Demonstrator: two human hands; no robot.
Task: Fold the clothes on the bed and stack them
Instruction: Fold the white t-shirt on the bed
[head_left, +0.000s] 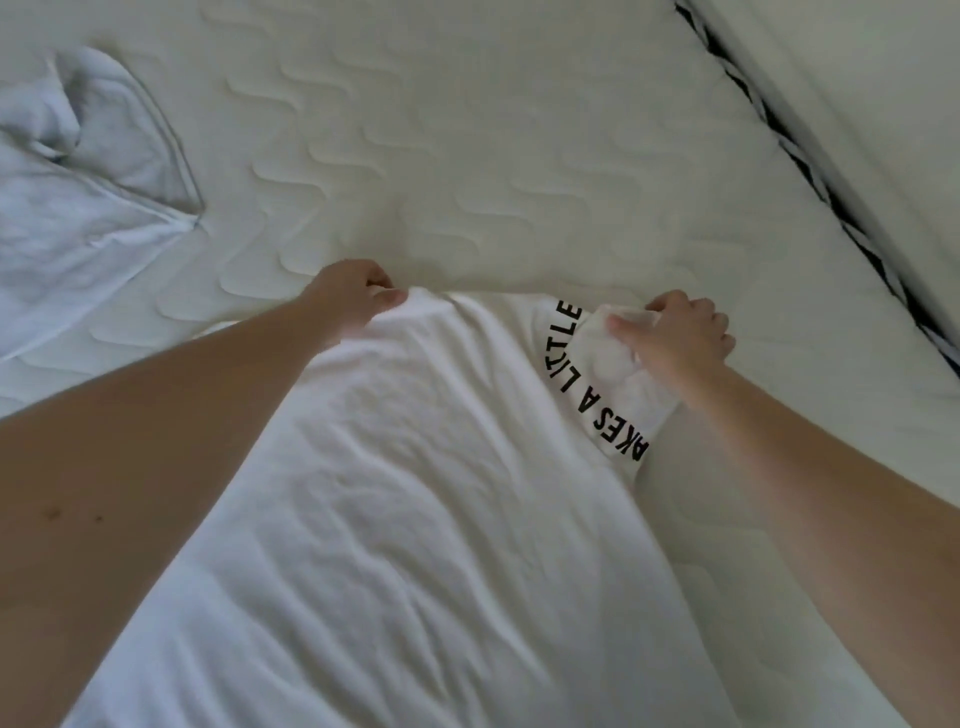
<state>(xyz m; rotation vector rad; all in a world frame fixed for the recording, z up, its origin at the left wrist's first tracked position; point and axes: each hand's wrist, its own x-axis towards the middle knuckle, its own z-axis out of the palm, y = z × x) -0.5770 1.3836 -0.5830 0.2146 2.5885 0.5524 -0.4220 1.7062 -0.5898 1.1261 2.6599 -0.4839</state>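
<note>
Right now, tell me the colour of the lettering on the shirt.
Black, on the white shirt; the head view shows it.

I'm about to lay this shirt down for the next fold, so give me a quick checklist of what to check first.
1. Left hand has a grip on the white shirt at its far edge: ok, fingers pinch the cloth.
2. Right hand has a grip: ok, it clutches a bunched wad of the shirt.
3. Far edge straight between the hands: not ok, the right side is turned over and shows the black lettering.
4. Shirt smooth: not ok, wrinkles run across the middle.
5. Bed free ahead of the hands: ok, bare quilting there.
6. Other clothes out of the way: ok, they lie apart at far left.
</note>
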